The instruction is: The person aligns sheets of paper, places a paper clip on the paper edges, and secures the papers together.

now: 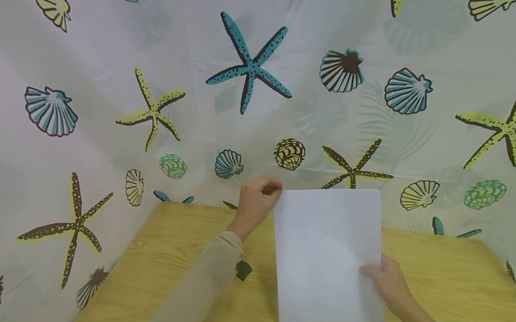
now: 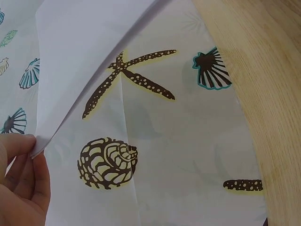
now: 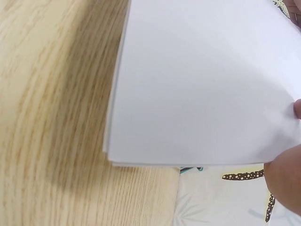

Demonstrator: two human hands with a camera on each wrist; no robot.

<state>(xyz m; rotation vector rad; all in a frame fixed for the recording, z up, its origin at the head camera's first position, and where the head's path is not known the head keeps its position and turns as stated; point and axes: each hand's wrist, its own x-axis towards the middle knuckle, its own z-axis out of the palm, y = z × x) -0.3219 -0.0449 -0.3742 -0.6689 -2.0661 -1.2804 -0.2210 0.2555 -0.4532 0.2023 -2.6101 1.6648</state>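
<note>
Holding the white paper sheets (image 1: 327,264) well likely takes a light pinch, sparing creases. The left hand (image 1: 255,205), fingertips closed, pinches their upper left corner; the right hand (image 1: 389,284) grips their right edge, thumb in front. They tilt above the wooden desk (image 1: 185,255), hiding its far edge's middle.

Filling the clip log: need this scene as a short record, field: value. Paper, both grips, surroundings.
paper: white, blank on the visible face, tilted; layered edges in the right wrist view show more than one sheet
left grip: pinches paper at its upper left corner, head view
right grip: holds paper at its right edge, thumb on the near face
table: wood-grain top
cloth: behind table, printed with starfish and shells
unclear: whether paper's lower edge touches table
</note>
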